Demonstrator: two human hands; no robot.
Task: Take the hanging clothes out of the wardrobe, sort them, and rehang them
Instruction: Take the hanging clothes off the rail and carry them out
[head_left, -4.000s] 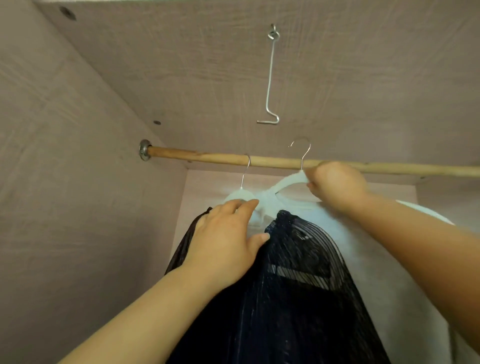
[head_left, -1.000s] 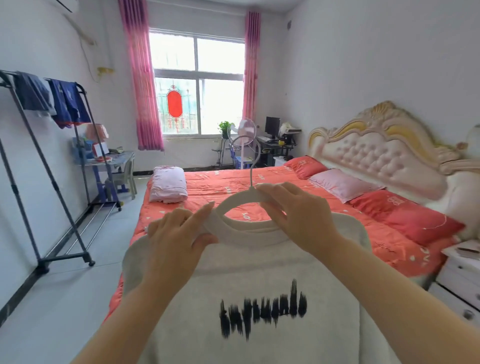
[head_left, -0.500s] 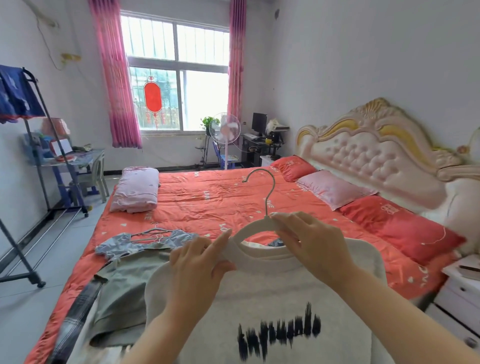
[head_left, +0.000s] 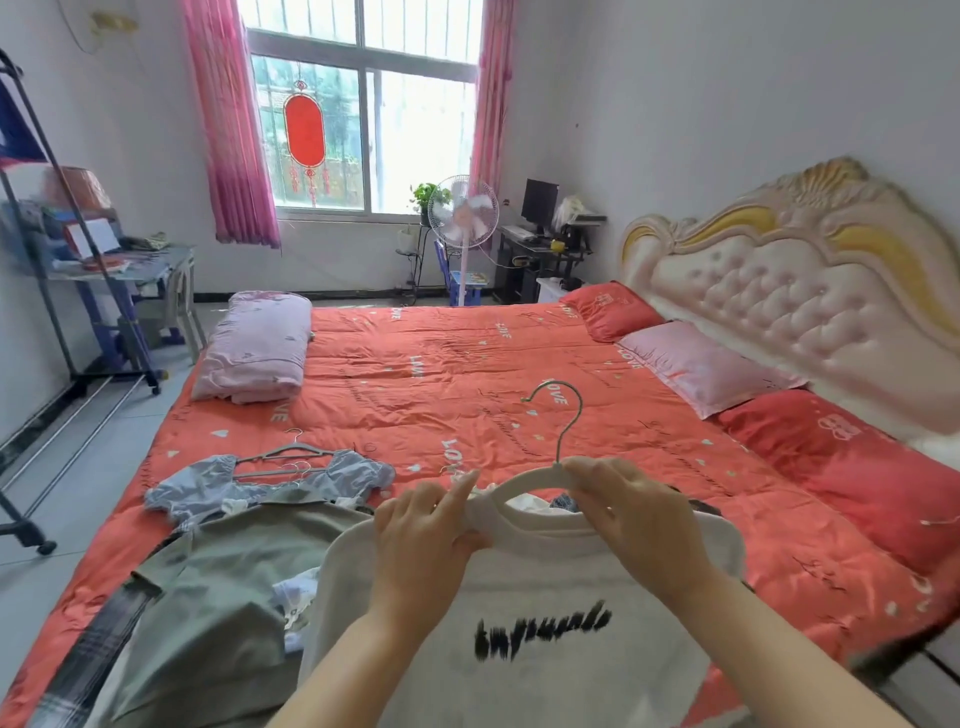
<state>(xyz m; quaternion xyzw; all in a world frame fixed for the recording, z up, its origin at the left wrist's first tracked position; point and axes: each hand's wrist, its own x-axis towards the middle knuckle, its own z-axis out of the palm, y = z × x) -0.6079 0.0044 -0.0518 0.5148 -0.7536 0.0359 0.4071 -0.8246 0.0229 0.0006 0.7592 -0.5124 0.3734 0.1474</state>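
My left hand (head_left: 423, 545) pinches the collar of the white sweater (head_left: 545, 675), and my right hand (head_left: 641, 525) grips its white hanger (head_left: 535, 480). I hold the sweater above the red bed (head_left: 467, 374), with a green garment (head_left: 223, 582) lying at nine o'clock.

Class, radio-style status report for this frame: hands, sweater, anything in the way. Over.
Left hand pinches white sweater collar. Right hand grips white hanger. Sweater held above bed. Olive garment, blue top lie below left.
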